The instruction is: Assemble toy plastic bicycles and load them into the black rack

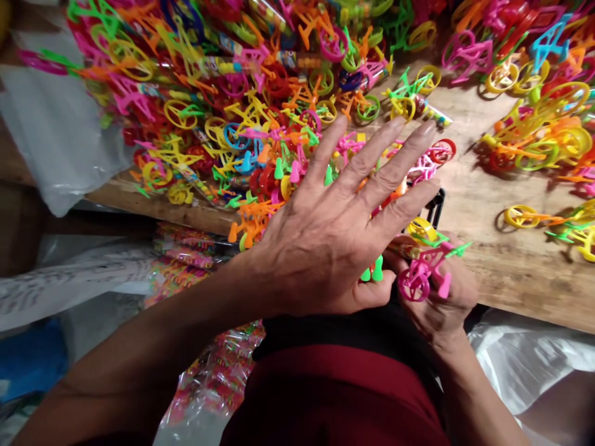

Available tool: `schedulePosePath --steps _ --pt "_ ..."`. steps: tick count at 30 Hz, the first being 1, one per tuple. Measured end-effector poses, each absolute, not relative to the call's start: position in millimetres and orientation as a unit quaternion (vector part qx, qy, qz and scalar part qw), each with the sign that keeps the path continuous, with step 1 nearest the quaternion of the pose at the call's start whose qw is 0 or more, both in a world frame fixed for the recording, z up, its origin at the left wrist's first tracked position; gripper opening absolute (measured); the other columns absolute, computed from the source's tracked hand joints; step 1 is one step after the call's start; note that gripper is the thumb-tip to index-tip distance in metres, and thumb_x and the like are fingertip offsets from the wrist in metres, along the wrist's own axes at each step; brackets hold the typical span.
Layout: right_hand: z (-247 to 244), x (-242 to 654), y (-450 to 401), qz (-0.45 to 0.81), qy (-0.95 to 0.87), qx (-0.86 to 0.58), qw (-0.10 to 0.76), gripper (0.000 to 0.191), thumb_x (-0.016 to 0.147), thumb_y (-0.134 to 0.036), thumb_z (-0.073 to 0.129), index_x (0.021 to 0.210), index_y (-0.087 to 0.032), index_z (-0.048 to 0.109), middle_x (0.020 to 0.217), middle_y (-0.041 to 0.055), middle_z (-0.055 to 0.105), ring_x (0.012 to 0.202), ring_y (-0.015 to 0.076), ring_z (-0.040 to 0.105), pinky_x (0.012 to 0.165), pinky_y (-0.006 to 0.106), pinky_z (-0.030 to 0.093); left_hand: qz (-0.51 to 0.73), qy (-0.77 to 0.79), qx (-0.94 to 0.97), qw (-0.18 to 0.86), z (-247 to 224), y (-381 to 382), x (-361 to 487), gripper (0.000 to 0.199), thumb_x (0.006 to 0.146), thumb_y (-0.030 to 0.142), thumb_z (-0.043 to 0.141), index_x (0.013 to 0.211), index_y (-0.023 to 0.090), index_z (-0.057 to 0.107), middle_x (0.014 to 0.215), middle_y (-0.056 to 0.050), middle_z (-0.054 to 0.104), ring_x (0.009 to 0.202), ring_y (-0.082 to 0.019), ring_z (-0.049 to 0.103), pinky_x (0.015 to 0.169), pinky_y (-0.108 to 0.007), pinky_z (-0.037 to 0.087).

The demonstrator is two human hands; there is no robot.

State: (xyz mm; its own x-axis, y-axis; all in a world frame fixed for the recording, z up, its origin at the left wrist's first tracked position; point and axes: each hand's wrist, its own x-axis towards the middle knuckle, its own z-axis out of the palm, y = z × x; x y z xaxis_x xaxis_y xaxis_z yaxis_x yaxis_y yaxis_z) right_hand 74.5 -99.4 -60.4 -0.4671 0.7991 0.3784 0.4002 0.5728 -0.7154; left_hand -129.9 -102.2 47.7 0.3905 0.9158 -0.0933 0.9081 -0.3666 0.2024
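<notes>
My left hand [344, 223] is palm down with its fingers spread, over small plastic toy bicycles. Some green pedal-like pieces show beneath its thumb side. My right hand [449, 294] is closed at the table's front edge, partly hidden behind a pink toy bicycle [425, 271] with green handlebars, which it appears to hold. A yellow wheel [422, 229] and part of a candy tube show just above that hand. Under and beyond my left fingers lie more toy bicycles in pink, orange and green. What my left palm touches is hidden.
A large heap of colourful toy bicycles [223, 80] with candy tubes covers the table's left and back. Another pile [548, 136] lies at the right on the wooden table [469, 248]. Packed clear bags [223, 378] are below the edge, and white plastic [525, 347] hangs at the right.
</notes>
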Motion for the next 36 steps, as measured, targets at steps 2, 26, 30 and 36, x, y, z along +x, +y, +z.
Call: schedulePosePath --steps 2,26,30,36 --pt "-55 71 -98 0.248 -0.821 -0.352 0.374 0.012 0.089 -0.015 0.062 0.097 -0.023 0.062 0.088 0.0029 0.067 0.094 0.025 0.064 0.085 0.043 0.046 0.026 0.553 0.826 0.104 46 -103 -130 0.085 0.083 0.048 0.059 0.158 0.021 0.03 0.17 -0.006 0.025 0.16 -0.038 0.011 0.127 -0.065 -0.001" --pt "-42 63 -78 0.287 -0.842 -0.266 0.371 0.02 0.084 -0.005 0.056 0.08 -0.024 0.05 0.074 0.0005 0.057 0.072 0.0193 0.054 0.074 0.038 0.047 0.082 0.541 0.827 0.129 47 -100 -133 0.054 0.086 0.048 0.058 0.134 0.022 0.059 0.17 -0.002 0.025 0.159 -0.037 0.018 0.129 -0.061 0.003" --pt "-35 63 -73 0.309 -0.843 -0.257 0.358 0.026 0.083 -0.002 0.053 0.076 -0.024 0.043 0.068 -0.0026 0.048 0.067 0.0171 0.047 0.071 0.035 0.044 0.06 0.537 0.837 0.089 47 -103 -132 0.052 0.09 0.038 0.052 0.137 0.015 0.057 0.171 -0.011 0.022 0.16 -0.032 0.014 0.129 -0.06 0.005" --pt "-27 58 -72 0.27 -0.876 -0.239 0.319 0.024 0.083 -0.004 0.054 0.079 -0.024 0.042 0.07 -0.0018 0.046 0.066 0.017 0.045 0.069 0.036 0.044 0.082 0.532 0.837 0.1 46 -104 -133 0.056 0.092 0.04 0.042 0.141 0.014 0.055 0.169 -0.009 0.028 0.159 -0.036 0.016 0.127 -0.063 0.004"
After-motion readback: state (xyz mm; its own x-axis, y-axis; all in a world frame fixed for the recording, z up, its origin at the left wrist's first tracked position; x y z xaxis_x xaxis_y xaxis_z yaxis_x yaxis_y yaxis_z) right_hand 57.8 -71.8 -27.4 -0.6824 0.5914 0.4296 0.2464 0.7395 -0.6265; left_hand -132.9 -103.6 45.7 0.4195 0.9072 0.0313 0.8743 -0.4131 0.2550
